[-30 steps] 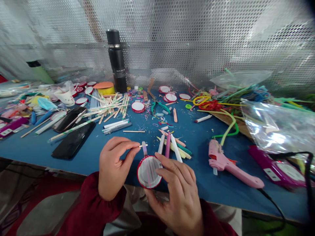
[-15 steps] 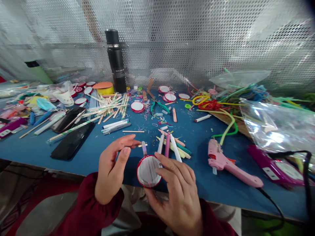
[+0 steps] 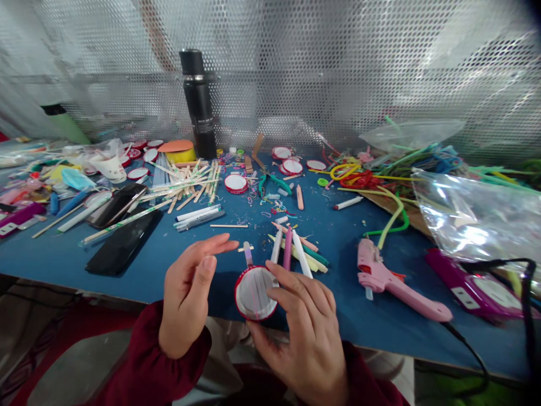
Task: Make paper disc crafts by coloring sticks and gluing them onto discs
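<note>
My right hand (image 3: 302, 330) grips a small round disc (image 3: 253, 296) with a white face and a red rim, at the table's front edge. Its thumb is below the rim and its fingers lie over the right side. A short translucent strip (image 3: 248, 254) sticks up from the disc's top edge. To the left, my left hand (image 3: 192, 287) is open, fingers stretched toward the strip but apart from it. Just beyond the right hand lie several markers, among them a purple marker (image 3: 288, 251) and a white marker (image 3: 301, 255).
A pink glue gun (image 3: 397, 285) lies at right, its cord running off the edge. Black phone (image 3: 122, 245), craft sticks (image 3: 192, 186), teal pliers (image 3: 274, 183) and a black bottle (image 3: 198, 107) stand or lie farther off. A clear plastic bag (image 3: 477, 220) covers the far right.
My left hand has drawn slightly left, away from the strip and the disc. The right hand and the disc have hardly moved.
</note>
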`<state>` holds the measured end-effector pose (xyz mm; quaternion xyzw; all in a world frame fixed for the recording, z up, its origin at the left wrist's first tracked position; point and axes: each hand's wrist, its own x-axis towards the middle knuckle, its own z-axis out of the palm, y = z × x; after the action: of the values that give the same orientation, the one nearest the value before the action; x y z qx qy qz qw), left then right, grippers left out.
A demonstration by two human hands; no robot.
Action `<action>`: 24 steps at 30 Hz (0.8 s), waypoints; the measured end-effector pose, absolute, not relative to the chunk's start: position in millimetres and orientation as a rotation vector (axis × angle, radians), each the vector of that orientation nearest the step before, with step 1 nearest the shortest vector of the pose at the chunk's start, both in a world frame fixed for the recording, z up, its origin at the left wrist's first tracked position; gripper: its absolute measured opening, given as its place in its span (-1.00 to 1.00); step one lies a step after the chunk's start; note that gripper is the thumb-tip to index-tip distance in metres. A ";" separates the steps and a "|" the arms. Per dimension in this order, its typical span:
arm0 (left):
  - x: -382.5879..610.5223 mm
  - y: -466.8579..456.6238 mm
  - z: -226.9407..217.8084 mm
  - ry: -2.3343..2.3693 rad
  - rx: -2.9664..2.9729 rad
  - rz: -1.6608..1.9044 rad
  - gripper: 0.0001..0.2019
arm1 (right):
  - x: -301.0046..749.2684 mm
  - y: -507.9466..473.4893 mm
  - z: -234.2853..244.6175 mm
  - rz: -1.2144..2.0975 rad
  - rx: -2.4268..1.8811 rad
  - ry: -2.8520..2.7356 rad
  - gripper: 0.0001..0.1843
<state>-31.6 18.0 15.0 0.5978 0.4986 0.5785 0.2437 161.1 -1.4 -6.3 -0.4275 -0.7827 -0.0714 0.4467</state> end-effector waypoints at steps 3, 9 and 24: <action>-31.8 18.7 15.1 1.350 1.656 1.584 -0.66 | 161.0 -1.6 -6.6 -0.175 -1.059 -1.936 -0.72; -32.5 19.7 14.2 1.348 1.702 1.587 -0.67 | 161.1 -1.7 -5.9 -0.164 -1.057 -1.936 -0.73; -28.9 24.3 16.5 1.170 1.352 1.483 -0.56 | 161.2 -1.1 -6.9 -0.152 -1.053 -1.931 -0.71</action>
<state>-28.9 24.3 16.5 0.5340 0.4622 0.5855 0.3981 161.2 -1.1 -6.9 -0.4263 -0.7815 -0.0614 0.4514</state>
